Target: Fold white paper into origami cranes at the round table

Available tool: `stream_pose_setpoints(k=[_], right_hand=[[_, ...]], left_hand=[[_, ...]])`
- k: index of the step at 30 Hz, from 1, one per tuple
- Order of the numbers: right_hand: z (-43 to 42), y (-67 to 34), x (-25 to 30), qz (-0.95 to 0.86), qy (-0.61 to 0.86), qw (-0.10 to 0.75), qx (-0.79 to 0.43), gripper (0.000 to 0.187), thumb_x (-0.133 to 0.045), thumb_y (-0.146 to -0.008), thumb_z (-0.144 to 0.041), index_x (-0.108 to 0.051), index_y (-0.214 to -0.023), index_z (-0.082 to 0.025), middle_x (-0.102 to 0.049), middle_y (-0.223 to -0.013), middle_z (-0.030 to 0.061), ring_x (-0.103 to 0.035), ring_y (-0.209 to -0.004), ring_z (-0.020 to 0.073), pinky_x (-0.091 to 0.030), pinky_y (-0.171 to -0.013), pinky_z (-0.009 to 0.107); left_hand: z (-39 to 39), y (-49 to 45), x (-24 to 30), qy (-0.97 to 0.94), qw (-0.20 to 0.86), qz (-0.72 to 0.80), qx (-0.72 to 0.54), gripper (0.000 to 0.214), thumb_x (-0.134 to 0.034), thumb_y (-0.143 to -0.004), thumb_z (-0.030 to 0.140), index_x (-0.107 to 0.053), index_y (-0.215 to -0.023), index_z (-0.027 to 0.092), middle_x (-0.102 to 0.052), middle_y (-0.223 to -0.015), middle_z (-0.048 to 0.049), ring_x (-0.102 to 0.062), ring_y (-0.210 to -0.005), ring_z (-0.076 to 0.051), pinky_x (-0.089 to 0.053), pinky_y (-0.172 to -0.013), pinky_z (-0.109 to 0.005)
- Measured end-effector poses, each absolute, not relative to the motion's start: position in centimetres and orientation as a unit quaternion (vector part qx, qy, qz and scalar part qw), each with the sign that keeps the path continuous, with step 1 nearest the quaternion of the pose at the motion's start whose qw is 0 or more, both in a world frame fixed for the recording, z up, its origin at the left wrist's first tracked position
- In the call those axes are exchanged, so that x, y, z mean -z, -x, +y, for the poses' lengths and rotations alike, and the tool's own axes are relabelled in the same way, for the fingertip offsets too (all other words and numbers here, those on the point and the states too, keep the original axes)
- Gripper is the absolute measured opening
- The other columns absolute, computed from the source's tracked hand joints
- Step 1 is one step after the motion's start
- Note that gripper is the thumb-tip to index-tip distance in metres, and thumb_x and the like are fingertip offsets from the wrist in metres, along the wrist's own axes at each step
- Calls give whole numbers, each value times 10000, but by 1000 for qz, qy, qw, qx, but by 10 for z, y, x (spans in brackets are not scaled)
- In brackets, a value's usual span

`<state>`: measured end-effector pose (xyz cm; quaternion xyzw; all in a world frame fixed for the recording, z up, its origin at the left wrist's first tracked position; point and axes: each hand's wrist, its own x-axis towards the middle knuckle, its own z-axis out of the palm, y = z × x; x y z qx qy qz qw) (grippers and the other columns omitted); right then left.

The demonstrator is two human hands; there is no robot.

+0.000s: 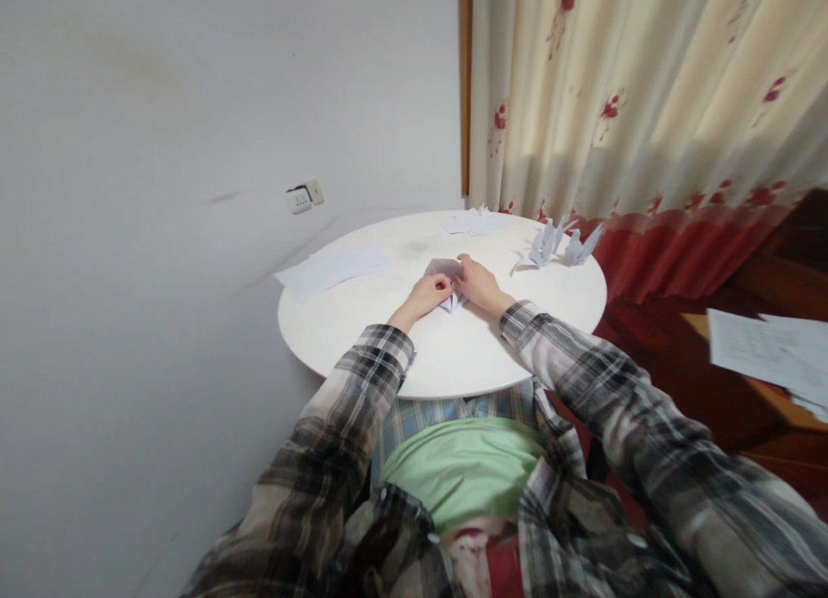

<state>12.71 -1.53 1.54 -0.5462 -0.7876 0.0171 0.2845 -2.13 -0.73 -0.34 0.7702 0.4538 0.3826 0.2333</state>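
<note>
A partly folded sheet of white paper point(446, 267) lies on the round white table point(453, 365), between my two hands. My left hand point(427, 294) pinches its near left part, thumb and forefinger curled together. From the right, my right hand point(479, 283) grips the paper's right side, its fingers bent over the edge. A pointed flap sticks out toward me below the fingers. Some of the folds are hidden behind my hands.
Folded paper figures point(548, 242) stand at the table's right. Flat white sheets point(333, 268) lie at the left, and more paper point(471, 223) at the back. A wall point(161, 236) borders the left; a curtain point(614, 149) hangs behind. Printed sheets point(763, 348) rest on wooden furniture at right.
</note>
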Motion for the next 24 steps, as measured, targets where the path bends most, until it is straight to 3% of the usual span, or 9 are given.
stream_pose_setpoints(k=[7, 18, 22, 24], right_hand=[[-12, -128, -12, -792, 541, 283, -26, 362, -409, -840, -198, -413, -1194, -121, -620, -1085, 148, -586, -956, 231, -435, -741, 299], [-11, -126, -16, -810, 498, 305, -50, 374, -340, -850, -170, -444, -1208, -135, -609, -1115, 133, -550, -1011, 220, -415, -845, 321], [-12, -127, -18, -802, 508, 308, -66, 348, -310, -856, -180, -469, -1164, -149, -629, -1067, 124, -570, -971, 221, -422, -829, 324], [-12, -127, -18, -798, 510, 314, -72, 342, -306, -857, -184, -472, -1153, -150, -632, -1065, 123, -575, -967, 220, -424, -827, 322]], left_hand=[[-7, 22, 6, -766, 239, 440, -403, 138, -591, -693, 275, -495, -672, 178, -537, -640, 27, -511, -617, -107, -450, -677, -269], [-6, 21, 3, -725, 241, 488, -423, 195, -589, -724, 208, -510, -899, 173, -609, -729, 12, -578, -653, -119, -451, -648, -249], [-7, 21, 0, -743, 211, 492, -402, 54, -541, -764, 218, -532, -778, 167, -614, -713, 3, -571, -667, -127, -439, -655, -247], [-8, 22, -1, -746, 195, 495, -400, 101, -527, -785, 255, -525, -732, 168, -612, -699, 1, -563, -671, -132, -431, -652, -249]])
